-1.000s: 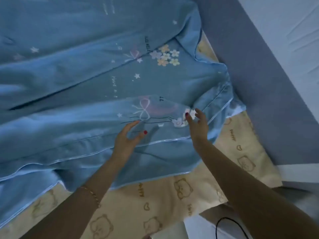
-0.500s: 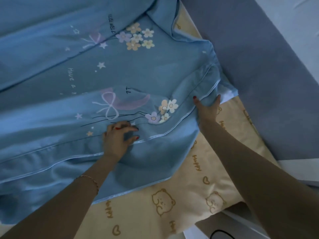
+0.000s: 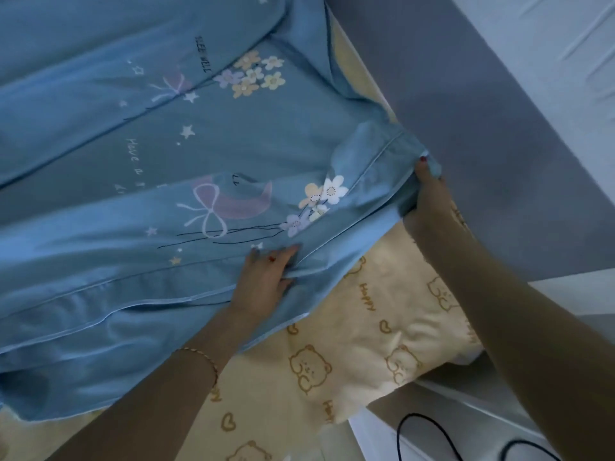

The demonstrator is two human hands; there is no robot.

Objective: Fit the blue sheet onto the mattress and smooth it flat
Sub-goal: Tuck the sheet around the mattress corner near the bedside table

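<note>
Looking down, I see the blue sheet, printed with flowers, stars and bows, lying in long folds across most of the bed over a cream cover patterned with bears and hearts. My left hand lies on the sheet near its piped hem, fingers curled into a pinched ridge of fabric. My right hand grips the sheet's corner at the bed's right edge, beside a grey padded bed frame.
</note>
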